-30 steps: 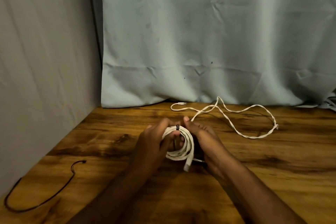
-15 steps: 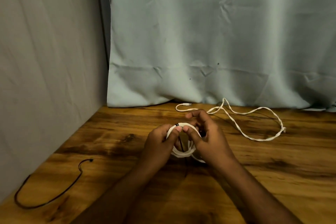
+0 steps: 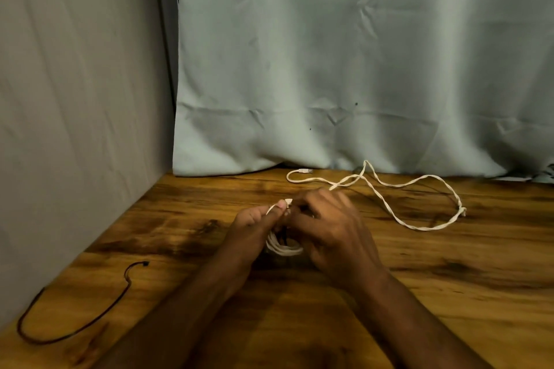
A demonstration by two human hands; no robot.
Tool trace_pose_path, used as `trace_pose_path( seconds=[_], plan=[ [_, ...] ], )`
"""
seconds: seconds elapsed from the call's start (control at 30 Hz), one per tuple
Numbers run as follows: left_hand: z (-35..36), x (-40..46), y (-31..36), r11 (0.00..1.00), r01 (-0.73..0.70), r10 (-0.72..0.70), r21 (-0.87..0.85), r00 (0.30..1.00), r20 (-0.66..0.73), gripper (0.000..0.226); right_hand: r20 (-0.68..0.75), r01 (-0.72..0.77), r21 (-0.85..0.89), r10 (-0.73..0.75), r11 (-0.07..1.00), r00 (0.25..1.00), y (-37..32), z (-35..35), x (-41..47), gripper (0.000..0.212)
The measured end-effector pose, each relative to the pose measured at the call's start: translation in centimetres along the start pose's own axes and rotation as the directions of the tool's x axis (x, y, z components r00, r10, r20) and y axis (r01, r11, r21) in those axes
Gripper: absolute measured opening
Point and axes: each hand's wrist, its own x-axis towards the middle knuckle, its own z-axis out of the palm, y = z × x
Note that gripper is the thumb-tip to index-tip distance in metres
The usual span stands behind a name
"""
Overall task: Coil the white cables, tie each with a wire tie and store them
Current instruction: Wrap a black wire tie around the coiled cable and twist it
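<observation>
— What has moved since a second ago?
— The right hand [image 3: 332, 231] has come over the top of the coiled white cable [image 3: 283, 247], where before it sat lower and to the side. Its fingers now blur above the coil, curled at the black wire tie [image 3: 283, 235].
— And the left hand [image 3: 254, 228]?
— It grips the coil from the left, thumb pinched on the top strand, just above the tabletop [image 3: 449, 293].
— How many white cables?
— Two. One coiled between the hands, one loose white cable [image 3: 389, 210] sprawled near the pale curtain [image 3: 359, 69], well apart from the hands.
— How many ties?
— One on the coil, mostly hidden. A second black wire [image 3: 90, 320] lies near the left wall [image 3: 75, 99].
</observation>
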Motion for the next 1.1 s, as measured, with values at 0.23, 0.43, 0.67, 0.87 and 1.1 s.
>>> trace_pose_path(
  seconds=[0.23,0.43,0.67,0.87,1.1],
  plan=[
    [-0.3,0.1,-0.2,1.000,-0.007,0.009,-0.015,0.996,0.087,0.028,-0.033,-0.015,0.150,0.021,0.989,0.999,-0.4,0.4,-0.2,0.009],
    [-0.2,-0.6,-0.7,0.732,-0.373,0.271,0.570,0.927,0.259,0.031,-0.189,-0.356,0.427,0.467,0.831,0.863,0.9,0.0,0.2,0.014],
    [0.6,-0.7,-1.0,0.323,-0.305,0.193,0.896,0.948,0.253,0.020,-0.059,-0.343,0.316,0.379,0.885,0.924,0.1,0.3,-0.2,0.014],
    [1.0,-1.2,-0.2,0.319,-0.283,0.194,0.904,0.953,0.230,0.017,-0.133,-0.405,0.395,0.488,0.824,0.863,0.0,0.4,0.0,0.021],
    [1.5,-1.0,-0.2,0.336,-0.349,0.235,0.875,0.931,0.280,0.022,0.030,-0.630,0.622,0.790,0.464,0.612,-0.1,0.8,0.2,0.019]
  ],
)
